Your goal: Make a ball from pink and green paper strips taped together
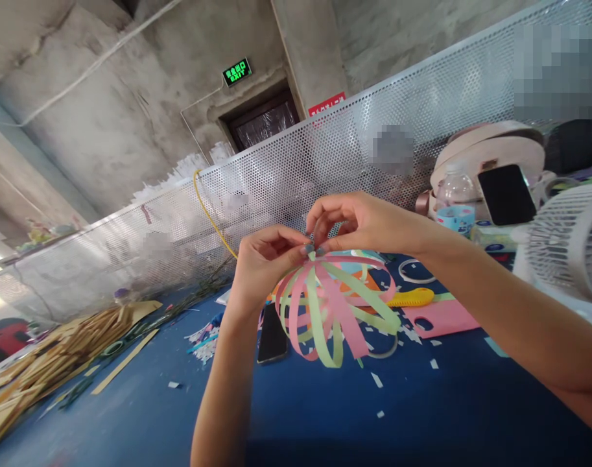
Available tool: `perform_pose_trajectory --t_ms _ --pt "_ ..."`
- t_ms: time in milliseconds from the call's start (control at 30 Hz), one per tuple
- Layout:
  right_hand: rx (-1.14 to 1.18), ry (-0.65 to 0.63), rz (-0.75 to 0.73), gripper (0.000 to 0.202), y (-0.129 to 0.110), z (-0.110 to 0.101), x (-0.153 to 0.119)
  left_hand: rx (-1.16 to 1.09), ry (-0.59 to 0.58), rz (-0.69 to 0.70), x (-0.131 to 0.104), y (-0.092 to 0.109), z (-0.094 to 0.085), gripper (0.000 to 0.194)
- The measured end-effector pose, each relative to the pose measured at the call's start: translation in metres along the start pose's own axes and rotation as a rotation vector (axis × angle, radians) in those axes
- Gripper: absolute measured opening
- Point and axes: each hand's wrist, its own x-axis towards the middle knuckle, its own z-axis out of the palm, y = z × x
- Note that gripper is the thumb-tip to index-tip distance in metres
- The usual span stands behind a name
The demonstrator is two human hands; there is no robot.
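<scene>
A round paper lantern point(325, 305) of curved pink and pale green strips hangs from my fingertips above the blue table. My left hand point(269, 259) pinches the gathered top of the strips between thumb and finger. Right beside it, my right hand point(347, 224) is closed at the same spot, thumb tip and finger meeting over the strip ends. Exactly what lies between the right fingertips is too small to tell. Below and behind the lantern are a dark phone point(273, 334), a yellow utility knife point(412, 298) and a pink paper sheet point(444, 318).
Brown strips point(67, 353) lie piled at the left of the blue table point(296, 408). White paper scraps are scattered about. At right stand a white fan point(563, 243), a bottle point(456, 201), a propped phone point(507, 194) and a beige bag point(490, 146). A perforated metal panel point(286, 175) borders the back.
</scene>
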Motion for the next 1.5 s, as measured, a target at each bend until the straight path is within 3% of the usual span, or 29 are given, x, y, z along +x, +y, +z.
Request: perform_pose_trajectory --t_ms 600,800,933,1500 --pt "0.066 -0.025 -0.036 0.019 0.009 0.005 0.007 -0.013 0.036 -0.02 0.002 -0.002 0.003 0.009" --pt "-0.225 0.052 0.046 0.018 0.005 -0.002 0.002 0.009 0.05 -0.012 0.001 -0.001 0.001 0.008" --pt "-0.347 0.026 0.043 0.015 -0.001 -0.002 0.0 0.004 0.037 -0.003 0.0 0.0 0.002 0.008" --pt "-0.178 -0.053 -0.005 0.015 -0.001 0.001 0.002 0.055 0.043 0.024 -0.002 0.005 0.003 0.012"
